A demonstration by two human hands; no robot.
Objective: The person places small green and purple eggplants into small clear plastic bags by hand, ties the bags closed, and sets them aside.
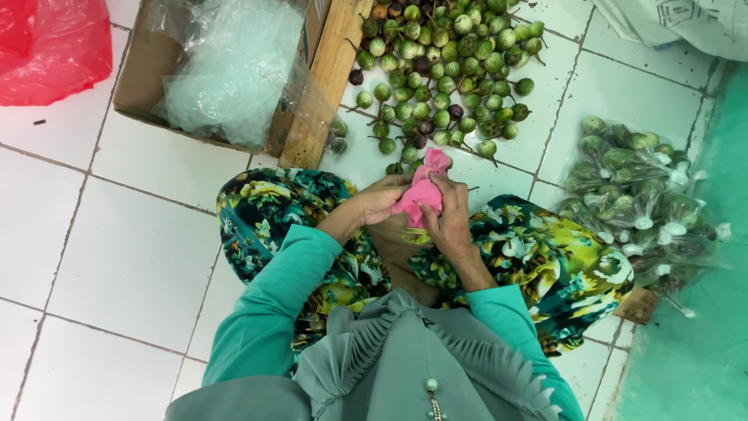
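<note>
Head view: a crumpled pink plastic bag (423,195) is gripped by closed fingers of the left hand (379,199) and right hand (449,221), near a pile of small round green eggplants (444,70).

White tiled floor (117,234) (dark grout lines), teal floor strip (701,335) at right, even soft light

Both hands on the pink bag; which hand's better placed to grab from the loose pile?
Probably right hand: nearest the round green fruits. Left hand grips the pink bag from the side.
</note>
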